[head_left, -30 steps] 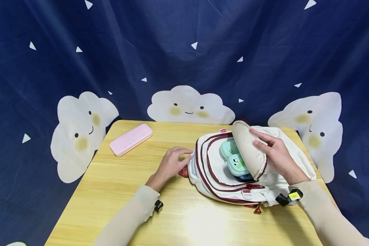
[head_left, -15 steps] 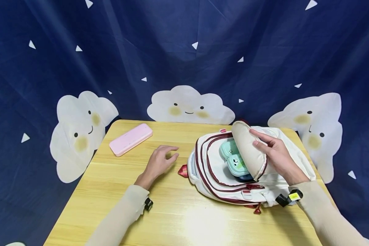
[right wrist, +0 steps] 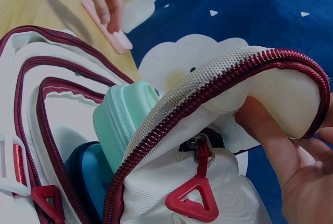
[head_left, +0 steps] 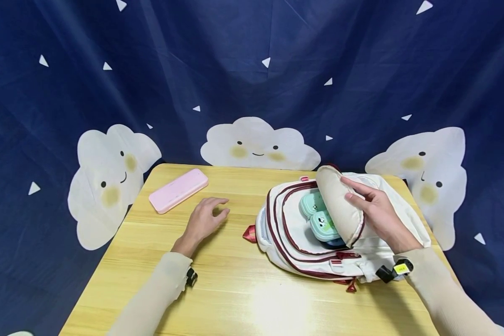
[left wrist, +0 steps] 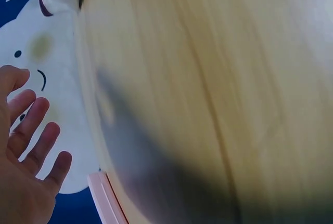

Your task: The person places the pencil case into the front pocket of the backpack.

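Note:
A white backpack (head_left: 296, 235) with dark red zips lies on the table's right side, its front pocket unzipped. My right hand (head_left: 378, 212) holds the pocket's cream flap (head_left: 339, 205) raised, thumb on one face and fingers behind it. Under the flap sit mint-green rounded cases (head_left: 324, 226) with a small animal print; their far ends are hidden. A dark blue item (right wrist: 91, 177) lies beneath them in the right wrist view. My left hand (head_left: 201, 219) hovers over the wood, fingers loosely bent around nothing. It is nearest to a pink pencil case (head_left: 178, 191) at the back left.
The wooden table (head_left: 227, 280) has its back edge against a navy curtain (head_left: 235, 70) with cloud prints. A red strap end (head_left: 249, 234) sticks out from the bag's left side. Red triangular zip pulls (right wrist: 193, 199) hang from the bag.
My left hand has drawn away from the backpack's left end, moving left towards the pink pencil case. The right hand and the raised flap have stayed in place.

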`<state>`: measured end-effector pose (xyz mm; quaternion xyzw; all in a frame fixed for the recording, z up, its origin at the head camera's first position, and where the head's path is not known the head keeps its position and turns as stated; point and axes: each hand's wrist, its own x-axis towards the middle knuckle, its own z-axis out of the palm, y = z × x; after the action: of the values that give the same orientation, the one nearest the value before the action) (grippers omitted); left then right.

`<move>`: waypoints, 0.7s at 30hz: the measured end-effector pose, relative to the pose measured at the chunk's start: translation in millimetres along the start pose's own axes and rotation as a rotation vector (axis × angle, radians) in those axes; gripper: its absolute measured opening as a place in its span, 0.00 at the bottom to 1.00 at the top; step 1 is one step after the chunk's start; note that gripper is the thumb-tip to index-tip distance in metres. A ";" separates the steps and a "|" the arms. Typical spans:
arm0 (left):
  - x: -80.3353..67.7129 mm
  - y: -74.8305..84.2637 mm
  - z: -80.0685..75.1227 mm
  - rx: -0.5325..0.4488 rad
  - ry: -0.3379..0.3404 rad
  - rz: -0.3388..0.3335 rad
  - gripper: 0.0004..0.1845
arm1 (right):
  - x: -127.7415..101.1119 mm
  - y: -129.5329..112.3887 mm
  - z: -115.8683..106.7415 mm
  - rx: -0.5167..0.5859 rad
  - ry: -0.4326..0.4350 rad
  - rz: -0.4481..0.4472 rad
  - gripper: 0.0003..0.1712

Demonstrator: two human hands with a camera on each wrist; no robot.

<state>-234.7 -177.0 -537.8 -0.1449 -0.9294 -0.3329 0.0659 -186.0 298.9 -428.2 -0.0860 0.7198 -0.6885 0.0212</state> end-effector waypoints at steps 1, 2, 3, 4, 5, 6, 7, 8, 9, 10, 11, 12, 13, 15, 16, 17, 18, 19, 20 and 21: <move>-0.2 -1.8 -1.1 0.001 -0.001 -0.008 0.21 | 0.0 0.0 -0.1 -0.002 0.000 0.001 0.33; -0.3 -3.5 -2.2 -0.001 -0.002 -0.013 0.22 | 0.0 0.1 -0.2 -0.003 -0.001 0.003 0.33; -0.4 -5.2 -3.3 -0.002 -0.003 -0.017 0.22 | 0.1 0.1 -0.3 -0.006 0.000 0.005 0.33; -0.4 -6.9 -4.5 -0.002 -0.003 -0.022 0.22 | 0.1 0.1 -0.4 -0.009 0.000 0.006 0.33; -0.5 -8.7 -5.4 0.000 -0.004 -0.027 0.22 | 0.1 0.2 -0.4 -0.013 0.001 0.008 0.33; -0.6 -10.4 -6.6 0.000 -0.004 -0.032 0.22 | 0.2 0.2 -0.5 -0.017 0.001 0.010 0.33; -0.5 -12.4 -7.7 0.002 -0.005 -0.036 0.22 | 0.2 0.2 -0.6 -0.020 0.001 0.012 0.33; -0.5 -14.1 -9.1 0.004 -0.006 -0.039 0.22 | 0.2 0.2 -0.7 -0.023 0.001 0.014 0.33; -0.6 -16.2 -10.4 0.008 -0.005 -0.043 0.22 | 0.2 0.1 -0.7 -0.028 0.001 0.015 0.33; -0.7 -18.0 -11.8 0.013 -0.005 -0.046 0.22 | 0.1 0.1 -0.8 -0.032 0.001 0.017 0.34; -0.7 -19.9 -13.2 0.015 -0.005 -0.049 0.22 | 0.1 0.0 -0.9 -0.037 0.001 0.019 0.34; -0.9 -22.0 -14.7 0.020 -0.002 -0.050 0.22 | 0.1 0.0 -1.0 -0.040 0.001 0.022 0.34; -1.0 -24.5 -16.0 0.028 0.001 -0.048 0.22 | 0.1 0.0 -1.1 -0.045 0.001 0.024 0.34; -1.4 -29.1 -19.0 0.039 0.009 -0.050 0.22 | 0.1 -0.1 -1.3 -0.050 0.001 0.027 0.34; -1.6 -31.5 -20.4 0.045 0.014 -0.050 0.22 | 0.1 -0.1 -1.4 -0.049 0.001 0.027 0.34; -1.7 -34.1 -21.9 0.051 0.022 -0.049 0.21 | 0.2 -0.1 -1.5 -0.049 0.001 0.027 0.34; -1.8 -36.6 -23.4 0.059 0.031 -0.048 0.21 | 0.2 0.0 -1.5 -0.048 0.002 0.026 0.34; -1.9 -39.3 -25.0 0.067 0.040 -0.046 0.21 | 0.3 0.0 -1.5 -0.048 0.002 0.025 0.34; -1.9 -41.4 -26.9 0.071 0.047 -0.048 0.21 | 0.3 -0.1 -1.5 -0.048 0.002 0.024 0.34; -2.0 -43.7 -28.6 0.079 0.054 -0.045 0.21 | 0.4 0.0 -1.5 -0.047 0.003 0.022 0.34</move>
<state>-245.8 -227.9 -542.5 -0.1122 -0.9428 -0.3011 0.0894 -186.6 300.3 -428.1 -0.0775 0.7368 -0.6711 0.0260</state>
